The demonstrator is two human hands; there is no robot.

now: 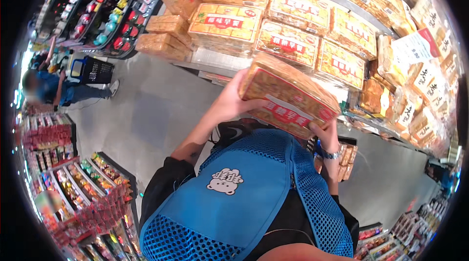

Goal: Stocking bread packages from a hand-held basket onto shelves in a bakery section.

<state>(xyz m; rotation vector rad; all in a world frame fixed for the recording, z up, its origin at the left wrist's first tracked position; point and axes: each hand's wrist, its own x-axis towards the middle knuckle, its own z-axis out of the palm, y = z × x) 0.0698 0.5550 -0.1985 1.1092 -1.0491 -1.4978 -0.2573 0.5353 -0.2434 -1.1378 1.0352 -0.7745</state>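
Observation:
A boxed pack of baked goods [289, 96] in clear wrap, with a red-edged printed front, is held tilted in front of my chest. My left hand [238, 96] grips its left end, thumb across the front. Around its lower right corner closes my right hand [326, 132], with a band on the wrist. Just beyond the pack, similar wrapped packs [225, 22] stand stacked in rows on a display shelf [216, 61].
Bagged bread [406, 107] and a price card [416, 46] are at the right. A person [55, 85] is near a black basket [97, 70] at the left. Snack racks [80, 187] stand lower left. More packs [346, 160] sit low behind my right wrist.

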